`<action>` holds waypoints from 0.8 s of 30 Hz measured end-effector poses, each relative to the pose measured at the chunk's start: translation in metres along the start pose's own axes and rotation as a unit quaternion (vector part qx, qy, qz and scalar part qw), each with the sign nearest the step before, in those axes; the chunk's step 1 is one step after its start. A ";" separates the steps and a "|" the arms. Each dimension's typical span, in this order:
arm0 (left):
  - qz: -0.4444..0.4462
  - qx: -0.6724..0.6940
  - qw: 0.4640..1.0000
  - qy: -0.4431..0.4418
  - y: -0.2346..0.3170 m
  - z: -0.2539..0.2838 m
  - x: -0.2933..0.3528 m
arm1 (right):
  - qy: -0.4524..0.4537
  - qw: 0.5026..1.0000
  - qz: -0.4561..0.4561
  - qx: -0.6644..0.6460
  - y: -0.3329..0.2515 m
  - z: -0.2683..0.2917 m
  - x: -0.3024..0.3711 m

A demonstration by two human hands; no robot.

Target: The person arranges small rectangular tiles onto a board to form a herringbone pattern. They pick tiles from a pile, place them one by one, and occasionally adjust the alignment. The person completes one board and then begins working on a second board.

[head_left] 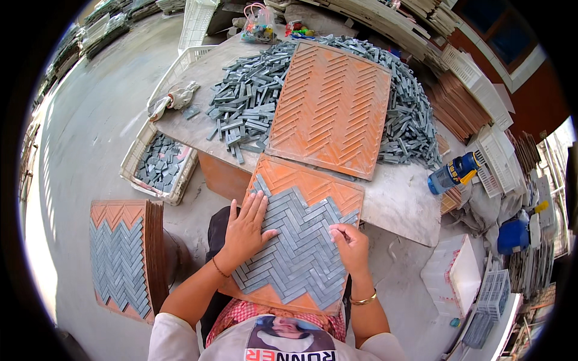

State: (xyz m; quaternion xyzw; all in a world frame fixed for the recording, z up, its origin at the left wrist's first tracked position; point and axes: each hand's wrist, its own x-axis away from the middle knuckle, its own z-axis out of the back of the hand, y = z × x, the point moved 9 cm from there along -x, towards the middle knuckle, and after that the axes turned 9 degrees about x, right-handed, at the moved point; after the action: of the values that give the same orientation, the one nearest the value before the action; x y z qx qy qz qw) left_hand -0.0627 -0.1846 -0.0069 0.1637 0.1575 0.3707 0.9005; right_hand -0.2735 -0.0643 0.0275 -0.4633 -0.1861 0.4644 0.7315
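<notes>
At the centre of the frame a ribbed orange board (325, 188) is lying across the seated person's lap, its far end reaching the surface (400, 207), apparently so that lap and surface are sharing its weight and bringing the pattern within easy reach. Grey strips (301, 246) are covering most of it in a zigzag, and its raised ribs seem to be setting their angle. The two hands are working apart from each other: the left hand (245, 225) is lying flat with fingers extended over the strips' left side, probably steadying them and the board, while the right hand (351, 243) is curling at their right side, thumb and fingertips drawn together; I cannot tell whether a strip is pinched there. Toward the top of the frame a bare ribbed board (331, 108) is resting on a heap of loose strips (248, 99), which is probably sitting on the surface to be close to both arms. At lower left a stack of boards (158, 253) is standing beside the person, its top one carrying the same zigzag, perhaps piled so to save floor room. A pale crate (127, 161) at middle left is keeping broken grey pieces (161, 165) together, and a blue bottle (448, 175) is standing at the right, seemingly out of the hands' way.
</notes>
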 end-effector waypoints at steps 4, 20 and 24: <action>0.014 -0.019 1.000 0.008 -0.007 -0.002 -0.024 | 0.028 1.000 0.007 -0.004 -0.005 0.018 0.007; -0.058 0.008 0.998 0.015 0.053 -0.032 -0.044 | 0.091 0.996 -0.022 0.002 0.029 0.057 0.038; -0.085 0.016 0.996 -0.017 0.070 -0.039 -0.031 | 0.098 0.994 -0.040 -0.003 0.034 0.057 0.042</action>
State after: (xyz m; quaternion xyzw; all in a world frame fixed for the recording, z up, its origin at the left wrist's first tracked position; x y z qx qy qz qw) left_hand -0.1425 -0.1528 -0.0086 0.1709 0.1613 0.2875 0.9285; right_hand -0.3098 0.0046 0.0210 -0.5012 -0.1334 0.3868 0.7624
